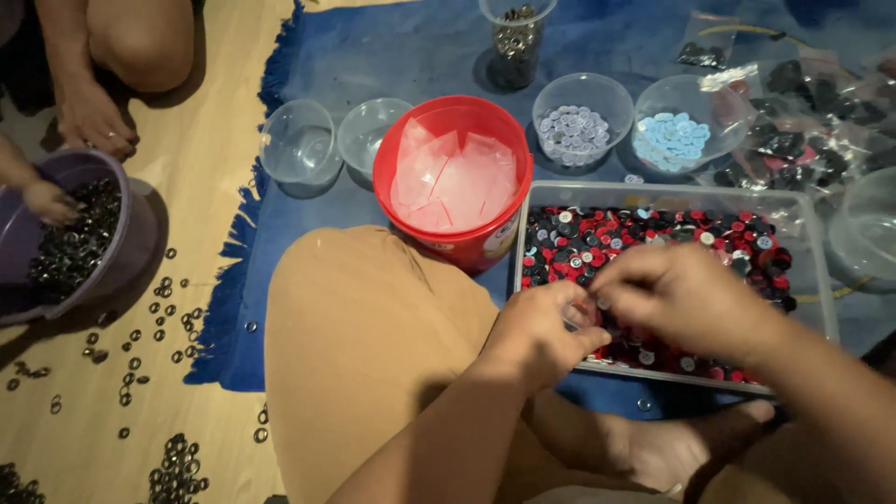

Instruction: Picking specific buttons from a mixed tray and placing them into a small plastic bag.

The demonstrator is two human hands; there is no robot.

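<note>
Hundreds of small red, black and white buttons (653, 233) fill the clear tray (812, 233) at centre right; I judge them light, hard and slippery, best nipped by the rim between fingertips. Both hands meet at the tray's lower left corner: the left hand (537, 331) is curled with fingertips pinching something small and pale, the right hand (677, 299) bunched against it, though what it grips is hidden. Beyond stand a red tub (485, 238) and bowls of pale buttons (574, 131).
</note>
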